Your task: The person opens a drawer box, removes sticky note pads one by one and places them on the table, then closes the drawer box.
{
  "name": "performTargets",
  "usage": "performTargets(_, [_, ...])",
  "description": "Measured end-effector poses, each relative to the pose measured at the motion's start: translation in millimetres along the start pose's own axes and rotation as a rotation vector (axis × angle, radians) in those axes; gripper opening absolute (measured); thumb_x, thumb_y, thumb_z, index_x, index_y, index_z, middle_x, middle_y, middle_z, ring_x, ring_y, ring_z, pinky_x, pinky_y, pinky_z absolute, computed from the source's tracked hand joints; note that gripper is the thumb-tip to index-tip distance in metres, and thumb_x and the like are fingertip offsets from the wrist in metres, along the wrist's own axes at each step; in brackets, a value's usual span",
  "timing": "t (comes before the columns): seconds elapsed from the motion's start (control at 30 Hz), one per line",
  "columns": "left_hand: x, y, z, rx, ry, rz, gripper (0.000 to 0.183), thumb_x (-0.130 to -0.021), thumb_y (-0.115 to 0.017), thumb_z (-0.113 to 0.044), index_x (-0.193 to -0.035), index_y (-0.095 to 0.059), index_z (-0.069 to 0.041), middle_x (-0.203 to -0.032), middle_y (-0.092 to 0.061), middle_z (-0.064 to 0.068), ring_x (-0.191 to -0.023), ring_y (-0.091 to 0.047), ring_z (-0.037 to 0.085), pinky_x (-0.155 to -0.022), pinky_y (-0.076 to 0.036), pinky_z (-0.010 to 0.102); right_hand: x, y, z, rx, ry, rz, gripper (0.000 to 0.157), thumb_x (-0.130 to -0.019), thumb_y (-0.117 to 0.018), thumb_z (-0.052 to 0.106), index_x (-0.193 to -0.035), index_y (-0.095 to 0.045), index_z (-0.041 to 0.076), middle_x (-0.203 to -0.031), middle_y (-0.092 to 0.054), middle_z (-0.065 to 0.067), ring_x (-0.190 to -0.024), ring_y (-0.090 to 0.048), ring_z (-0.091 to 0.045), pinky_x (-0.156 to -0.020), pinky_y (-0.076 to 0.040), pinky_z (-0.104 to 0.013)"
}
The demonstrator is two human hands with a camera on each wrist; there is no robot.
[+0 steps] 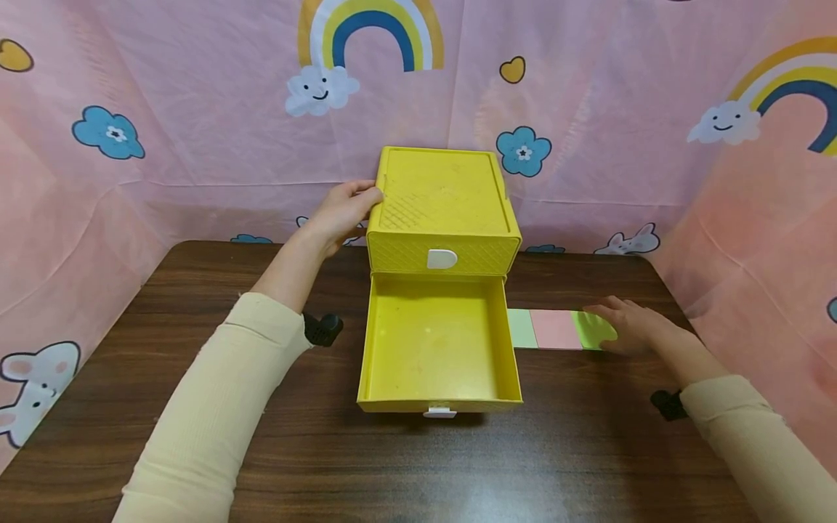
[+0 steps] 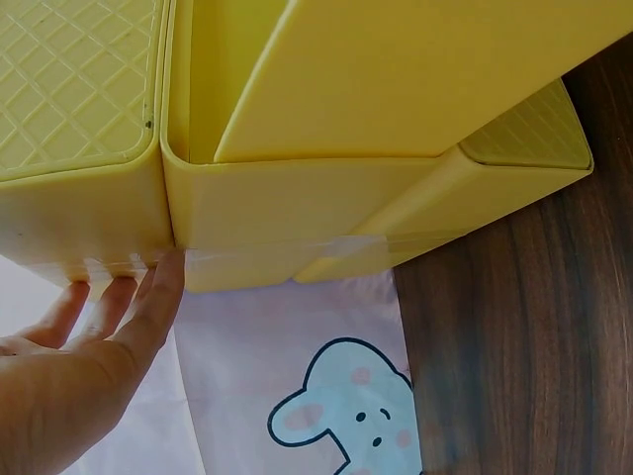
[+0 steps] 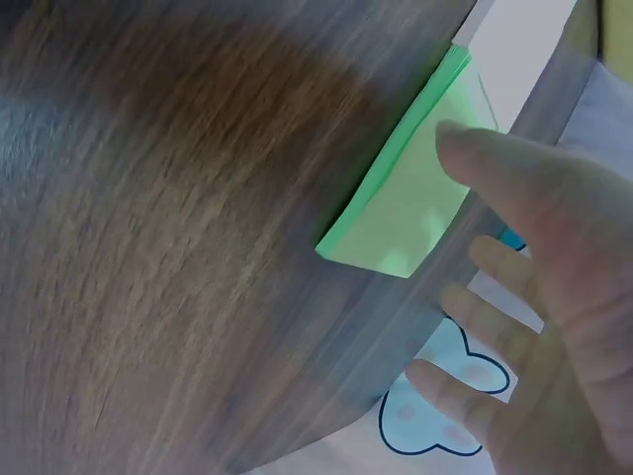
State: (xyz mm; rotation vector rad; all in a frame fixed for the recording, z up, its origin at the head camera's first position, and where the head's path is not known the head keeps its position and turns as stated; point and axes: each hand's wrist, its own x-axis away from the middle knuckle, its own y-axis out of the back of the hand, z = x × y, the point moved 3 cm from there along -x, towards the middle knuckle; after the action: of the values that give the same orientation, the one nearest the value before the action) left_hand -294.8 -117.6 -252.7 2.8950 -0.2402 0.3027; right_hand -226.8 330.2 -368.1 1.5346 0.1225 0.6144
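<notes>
The right hand (image 1: pixel 631 327) looks spread, its thumb over the green notes (image 1: pixel 595 330) and its fingers beyond them, pinching nothing yet. Leftward from that grip lie the pink notes (image 1: pixel 556 330), then the pale green notes (image 1: pixel 522 328). The left hand (image 1: pixel 343 211) rests extended fingers against the yellow box (image 1: pixel 445 192) (to steady it, perhaps), with the pulled-out drawer (image 1: pixel 431 349) nearer the person. Picking up notes seems the step in hand; next calls for closing thumb and fingers together.

wood-grain table (image 1: pixel 314 465), pink cloth backdrop (image 1: pixel 216 87), printed rainbows (image 1: pixel 371 19), smiling clouds (image 1: pixel 322 88), blue flowers (image 1: pixel 524 161), white rabbits (image 1: pixel 49 374)
</notes>
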Motion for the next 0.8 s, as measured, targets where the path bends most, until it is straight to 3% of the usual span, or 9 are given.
performTargets(0.2, [-1.0, 0.5, 0.2, 0.001, 0.001, -0.002, 0.055, -0.092, -0.046, -0.028, -0.144, -0.032, -0.017, -0.133, -0.046, 0.004, -0.112, -0.052, 0.020, -0.092, -0.048, 0.037, 1.4, 6.4, 5.6, -0.011, 0.043, -0.098, 0.055, -0.081, -0.068, 0.023, -0.129, -0.049, 0.006, -0.123, -0.047, -0.024, -0.110, -0.047, -0.050, -0.086, -0.041, -0.062])
performTargets(0.43, [-0.8, 0.8, 0.1, 0.002, 0.001, -0.002, 0.055, -0.092, -0.046, -0.028, -0.144, -0.031, -0.017, -0.133, -0.046, 0.004, -0.112, -0.053, 0.019, -0.091, -0.048, 0.035, 3.7, 17.0, 11.6, 0.016, 0.095, -0.270, 0.047, -0.079, -0.069, 0.020, -0.122, -0.056, 0.005, -0.114, -0.054, -0.021, -0.101, -0.054, -0.042, -0.080, -0.047, -0.055])
performTargets(0.8, [-0.8, 1.0, 0.2, 0.001, 0.007, -0.006, 0.056, -0.092, -0.046, -0.028, -0.145, -0.030, -0.017, -0.133, -0.045, 0.004, -0.112, -0.052, 0.019, -0.091, -0.048, 0.035, 6.2, 26.7, 21.0, 0.024, 0.067, -0.369, 0.048, -0.083, -0.067, 0.024, -0.126, -0.053, 0.009, -0.119, -0.052, -0.018, -0.104, -0.052, -0.042, -0.079, -0.046, -0.056])
